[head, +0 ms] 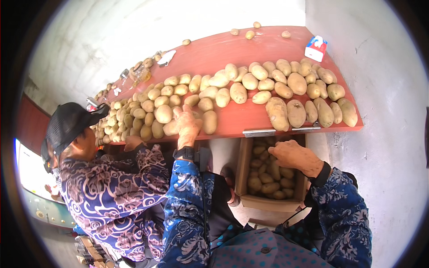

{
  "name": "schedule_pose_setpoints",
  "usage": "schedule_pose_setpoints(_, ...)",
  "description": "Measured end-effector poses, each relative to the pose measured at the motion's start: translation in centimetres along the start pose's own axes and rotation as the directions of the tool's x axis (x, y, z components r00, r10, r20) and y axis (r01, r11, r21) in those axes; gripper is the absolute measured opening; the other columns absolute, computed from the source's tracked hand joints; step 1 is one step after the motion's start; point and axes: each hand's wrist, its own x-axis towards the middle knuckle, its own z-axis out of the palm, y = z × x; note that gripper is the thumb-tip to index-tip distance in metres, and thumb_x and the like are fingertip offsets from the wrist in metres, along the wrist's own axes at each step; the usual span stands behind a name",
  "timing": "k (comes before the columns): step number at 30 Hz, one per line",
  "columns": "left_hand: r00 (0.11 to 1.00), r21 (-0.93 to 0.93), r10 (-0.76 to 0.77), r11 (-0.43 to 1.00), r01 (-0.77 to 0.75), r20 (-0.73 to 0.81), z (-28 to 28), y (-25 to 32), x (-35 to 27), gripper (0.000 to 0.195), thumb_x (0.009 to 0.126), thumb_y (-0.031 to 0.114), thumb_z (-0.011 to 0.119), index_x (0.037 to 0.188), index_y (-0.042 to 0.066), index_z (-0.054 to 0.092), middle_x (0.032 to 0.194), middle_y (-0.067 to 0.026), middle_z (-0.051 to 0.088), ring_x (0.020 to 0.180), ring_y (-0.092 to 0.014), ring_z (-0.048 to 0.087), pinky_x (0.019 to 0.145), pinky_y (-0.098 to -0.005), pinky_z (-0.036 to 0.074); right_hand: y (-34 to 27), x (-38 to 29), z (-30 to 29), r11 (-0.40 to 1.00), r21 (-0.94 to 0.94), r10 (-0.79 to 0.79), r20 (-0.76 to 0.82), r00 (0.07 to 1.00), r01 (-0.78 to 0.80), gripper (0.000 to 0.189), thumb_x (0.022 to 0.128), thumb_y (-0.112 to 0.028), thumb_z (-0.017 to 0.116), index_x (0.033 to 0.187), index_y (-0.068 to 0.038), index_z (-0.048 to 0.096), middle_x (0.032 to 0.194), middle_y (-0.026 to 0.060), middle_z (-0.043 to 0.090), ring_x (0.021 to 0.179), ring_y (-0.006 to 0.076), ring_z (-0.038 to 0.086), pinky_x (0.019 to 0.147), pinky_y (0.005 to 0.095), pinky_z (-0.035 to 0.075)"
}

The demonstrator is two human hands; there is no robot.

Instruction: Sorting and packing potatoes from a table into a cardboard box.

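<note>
My left hand (187,125) rests over potatoes near the front edge of a red tabletop (231,122). Its fingers touch or cover a potato there; whether they grip it is hidden by the back of the hand. Just left of it lies a pale potato (171,128), and an upright-lying one (210,122) is on its right. My right hand (296,157) hovers with curled fingers above a cardboard box (272,203) on the floor. Inside the box are several potatoes (268,179). No potato shows in the right hand, but its palm is turned away from view.
Rows of potatoes (249,81) spread along the table, with larger ones (277,114) at front right. Metal hinges (258,133) sit at the front edge. A tissue pack (316,48) stands at back right, glass jars (142,73) farther left. A co-worker (110,201) sits close on my left.
</note>
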Motion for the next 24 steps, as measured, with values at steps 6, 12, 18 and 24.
schedule_pose_setpoints(6,0.948,-0.096,0.167,0.975,-0.2,-0.272,-2.8,2.6,-0.7,0.058,0.065,0.011,0.074,0.119,0.007,0.055,0.109,-0.0225,0.048,0.102,-0.04,0.054,0.087,-0.0475,0.049,0.0,-0.3,-0.4,1.0,0.018,0.008,-0.07,0.998,-0.006,0.028,0.078,-0.014,0.064,0.104,-0.004,0.061,0.093,0.0152,0.065,0.09,0.0344,0.065,0.08,0.045,0.052)
schedule_pose_setpoints(12,0.924,-0.7,0.372,0.684,-0.205,0.092,-5.3,6.8,-3.7,0.048,0.064,0.007,0.067,0.111,0.007,0.06,0.104,-0.013,0.05,0.101,-0.028,0.055,0.088,-0.037,0.047,0.3,0.3,-1.3,1.0,0.015,0.013,0.008,1.0,-0.013,0.028,0.077,-0.016,0.065,0.103,-0.005,0.061,0.089,0.0149,0.065,0.088,0.0347,0.066,0.077,0.0462,0.052)
schedule_pose_setpoints(18,0.529,-0.804,0.805,0.49,-0.337,0.269,-3.2,10.3,-7.0,0.041,0.061,0.006,0.068,0.102,0.007,0.062,0.099,-0.0082,0.054,0.097,-0.024,0.054,0.089,-0.0324,0.043,0.7,0.3,-1.1,0.997,0.041,0.061,0.042,0.997,-0.063,0.031,0.078,-0.017,0.067,0.106,-0.004,0.062,0.091,0.0167,0.066,0.09,0.0359,0.066,0.077,0.0467,0.053)
schedule_pose_setpoints(24,0.496,-0.707,0.757,0.62,-0.339,0.426,-0.6,11.5,-9.1,0.028,0.073,0.014,0.072,0.099,0.005,0.064,0.09,-0.0134,0.06,0.085,-0.029,0.061,0.078,-0.0379,0.05,0.7,1.0,-1.1,0.989,0.078,0.115,0.167,0.979,-0.129,0.036,0.081,-0.019,0.065,0.115,-0.005,0.061,0.097,0.0187,0.067,0.094,0.0363,0.067,0.08,0.046,0.053)
